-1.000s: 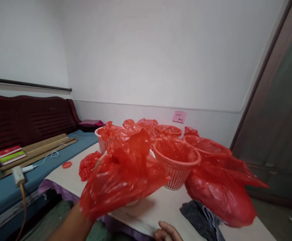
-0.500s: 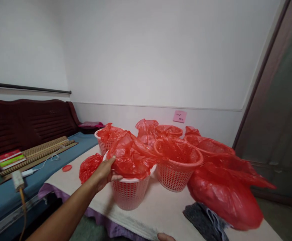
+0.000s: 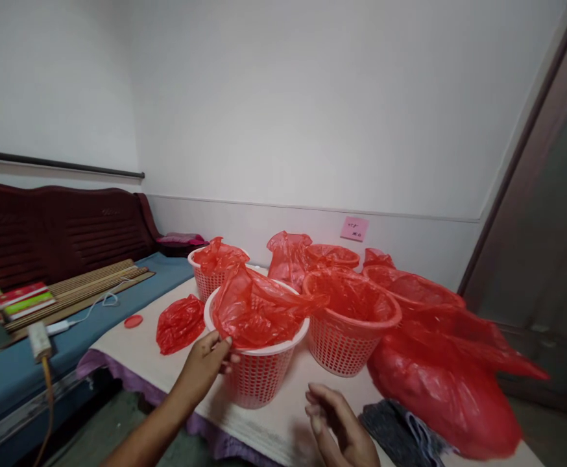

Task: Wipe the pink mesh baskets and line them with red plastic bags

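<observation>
On the pale tabletop (image 3: 142,353), a thin red plastic bag (image 3: 257,321) lines a white perforated plastic basket (image 3: 260,381); the left hand (image 3: 204,364) pinches it in its grip, while the right hand's (image 3: 339,425) grip is open.

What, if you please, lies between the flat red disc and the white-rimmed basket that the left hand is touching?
A crumpled red plastic bag lies between the red disc and that basket, as the head view shows.
</observation>
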`<state>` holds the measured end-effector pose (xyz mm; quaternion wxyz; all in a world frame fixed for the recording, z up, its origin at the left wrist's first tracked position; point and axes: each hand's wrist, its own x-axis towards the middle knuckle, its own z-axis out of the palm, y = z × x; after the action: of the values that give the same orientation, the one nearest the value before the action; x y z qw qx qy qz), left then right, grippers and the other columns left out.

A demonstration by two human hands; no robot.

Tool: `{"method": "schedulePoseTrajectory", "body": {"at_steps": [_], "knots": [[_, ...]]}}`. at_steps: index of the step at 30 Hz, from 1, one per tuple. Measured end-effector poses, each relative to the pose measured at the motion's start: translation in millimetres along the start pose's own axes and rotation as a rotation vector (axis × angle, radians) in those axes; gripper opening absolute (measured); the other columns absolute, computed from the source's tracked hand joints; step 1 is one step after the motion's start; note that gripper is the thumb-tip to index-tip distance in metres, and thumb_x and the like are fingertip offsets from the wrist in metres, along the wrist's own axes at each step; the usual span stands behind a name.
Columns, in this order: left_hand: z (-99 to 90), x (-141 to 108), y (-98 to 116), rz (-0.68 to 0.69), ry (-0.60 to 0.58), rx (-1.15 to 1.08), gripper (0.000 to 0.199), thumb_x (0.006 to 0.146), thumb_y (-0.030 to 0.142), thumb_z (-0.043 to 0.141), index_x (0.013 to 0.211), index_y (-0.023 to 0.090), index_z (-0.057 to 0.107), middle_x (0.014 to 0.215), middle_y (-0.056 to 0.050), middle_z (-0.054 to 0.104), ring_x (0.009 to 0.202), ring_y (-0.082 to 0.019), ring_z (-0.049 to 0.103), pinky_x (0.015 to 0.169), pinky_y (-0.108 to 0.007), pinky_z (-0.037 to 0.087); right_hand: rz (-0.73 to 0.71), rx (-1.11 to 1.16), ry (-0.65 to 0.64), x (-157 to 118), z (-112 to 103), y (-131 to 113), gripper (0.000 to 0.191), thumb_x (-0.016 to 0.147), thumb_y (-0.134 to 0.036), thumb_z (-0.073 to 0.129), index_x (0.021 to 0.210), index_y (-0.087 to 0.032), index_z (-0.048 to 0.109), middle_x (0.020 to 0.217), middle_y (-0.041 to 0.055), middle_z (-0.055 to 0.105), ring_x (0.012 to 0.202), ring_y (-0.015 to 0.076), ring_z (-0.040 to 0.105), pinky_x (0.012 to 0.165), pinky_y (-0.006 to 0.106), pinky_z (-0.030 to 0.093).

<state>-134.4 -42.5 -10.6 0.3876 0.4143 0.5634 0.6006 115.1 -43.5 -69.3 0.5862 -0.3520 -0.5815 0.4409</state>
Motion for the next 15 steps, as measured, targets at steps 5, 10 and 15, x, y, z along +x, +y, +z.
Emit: {"method": "schedulePoseTrajectory", "body": {"at_steps": [5,10,15], "knots": [[5.8,-12.7,-13.6,0.097,-0.041,-0.015,0.028,0.076,0.045,0.065,0.077,0.017,0.063,0.074,-0.002,0.066,0.072,-0.017,0.062,0.071,-0.029,0.051,-0.480,-0.609,-0.349,33.0,21.9,-36.5,0.059,0.080,-0.021,0.061,0.136,-0.029,0.045,0.133,0.0094,0.052,0.124,0.0270,0.047,0.103,0.045,0.040],[21.2,-35.3,-17.4,0.163,-0.074,-0.024,0.022,0.083,0.039,0.059,0.087,0.019,0.068,0.085,-0.003,0.071,0.083,-0.020,0.063,0.080,-0.029,0.049,-0.528,-0.914,-0.505,44.9,57.5,-40.0,0.082,0.071,-0.015,0.068,0.144,-0.023,0.032,0.140,0.0128,0.045,0.130,0.0328,0.037,0.109,0.057,0.028],[20.7,-60.4,-35.9,0.207,-0.058,-0.006,0.021,0.078,0.036,0.064,0.091,0.022,0.072,0.099,-0.004,0.073,0.098,-0.024,0.062,0.091,-0.029,0.045,-0.580,-1.011,-0.540,38.0,65.9,-15.9,0.054,0.077,-0.011,0.058,0.129,-0.020,0.048,0.107,0.0078,0.062,0.096,0.0253,0.053,0.091,0.044,0.042]]}}
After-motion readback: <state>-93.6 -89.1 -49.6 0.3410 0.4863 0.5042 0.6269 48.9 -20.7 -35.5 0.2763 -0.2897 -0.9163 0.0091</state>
